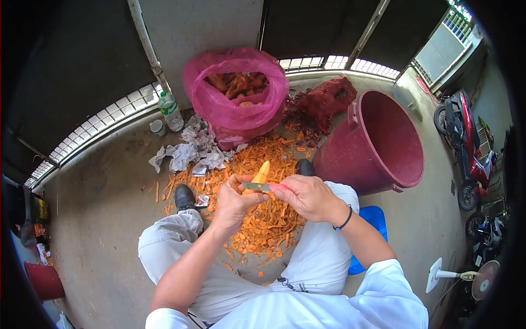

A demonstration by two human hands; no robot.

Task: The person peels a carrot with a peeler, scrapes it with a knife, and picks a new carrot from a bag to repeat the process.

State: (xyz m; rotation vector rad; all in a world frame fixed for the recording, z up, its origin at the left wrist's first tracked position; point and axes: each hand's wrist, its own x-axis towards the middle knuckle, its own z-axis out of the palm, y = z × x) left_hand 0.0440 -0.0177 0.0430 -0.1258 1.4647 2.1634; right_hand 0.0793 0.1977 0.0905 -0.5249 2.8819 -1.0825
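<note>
My left hand [232,204] is closed around a peeled orange carrot [263,171], whose tapered tip points away from me. In my right hand [308,198] is a small knife with a pink handle, and its flat metal blade [255,187] lies across the carrot near my left fingers. Under both hands, a wide heap of orange carrot peelings [268,222] with some round slices spreads over the floor between my legs. Beyond it stands a pink mesh sack [235,118], its mouth folded back, with unpeeled carrots [238,85] inside.
A large maroon bin [350,153] leans toward the right, beside a crumpled red mesh sack [329,98]. Crumpled paper [194,143], a plastic bottle [171,112] and a cup [158,128] sit left of the pink sack. Blue plastic [375,219] shows beside my right leg. A fan [485,279] stands right.
</note>
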